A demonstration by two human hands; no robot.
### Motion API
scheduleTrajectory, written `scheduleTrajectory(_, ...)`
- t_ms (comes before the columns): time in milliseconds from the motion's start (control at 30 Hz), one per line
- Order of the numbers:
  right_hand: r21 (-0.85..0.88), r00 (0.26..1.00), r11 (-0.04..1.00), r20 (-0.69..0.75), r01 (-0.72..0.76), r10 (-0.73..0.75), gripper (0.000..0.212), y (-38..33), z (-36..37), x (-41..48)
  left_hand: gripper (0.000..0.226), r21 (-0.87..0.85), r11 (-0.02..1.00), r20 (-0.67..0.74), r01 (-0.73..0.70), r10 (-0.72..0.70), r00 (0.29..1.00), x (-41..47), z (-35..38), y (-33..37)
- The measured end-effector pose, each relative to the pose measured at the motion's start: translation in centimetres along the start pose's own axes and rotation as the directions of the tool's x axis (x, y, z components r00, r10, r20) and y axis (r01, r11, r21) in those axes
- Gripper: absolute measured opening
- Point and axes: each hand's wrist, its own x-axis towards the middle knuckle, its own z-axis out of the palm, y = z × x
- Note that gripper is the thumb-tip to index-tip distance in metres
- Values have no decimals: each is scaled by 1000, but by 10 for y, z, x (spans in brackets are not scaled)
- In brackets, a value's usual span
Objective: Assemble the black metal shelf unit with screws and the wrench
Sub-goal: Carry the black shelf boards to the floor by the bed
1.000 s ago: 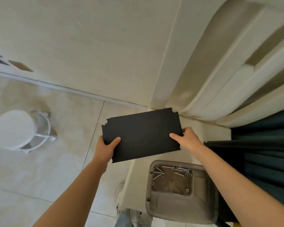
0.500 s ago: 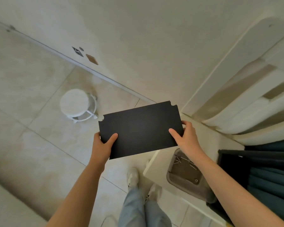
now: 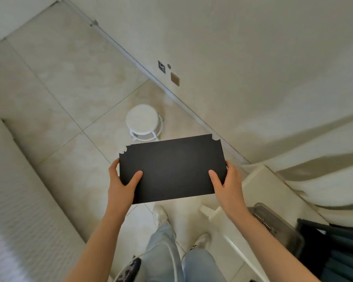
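hands at black panel ends

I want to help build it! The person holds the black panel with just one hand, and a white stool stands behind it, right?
No: the head view shows both hands holding the panel, left hand and right hand. The stool does stand behind it.

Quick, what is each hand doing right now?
Left hand: holds the black panel by its left end.
Right hand: holds the panel's right end.
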Motion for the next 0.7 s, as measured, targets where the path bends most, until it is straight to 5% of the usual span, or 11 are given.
scheduleTrajectory(333,17,995,999,92,30,-31,53,-86,105,30,67,-102,994,-129,39,-52,990,65,-112,15)
scheduleTrajectory(567,37,972,996,219,78,-84,51,-160,167,83,82,-261,955,-242,143,-208,948,115,-164,27)
scheduleTrajectory(700,22,947,992,294,128,-128,52,-205,208,122,72,-327,928,-265,178,-271,925,150,-192,38)
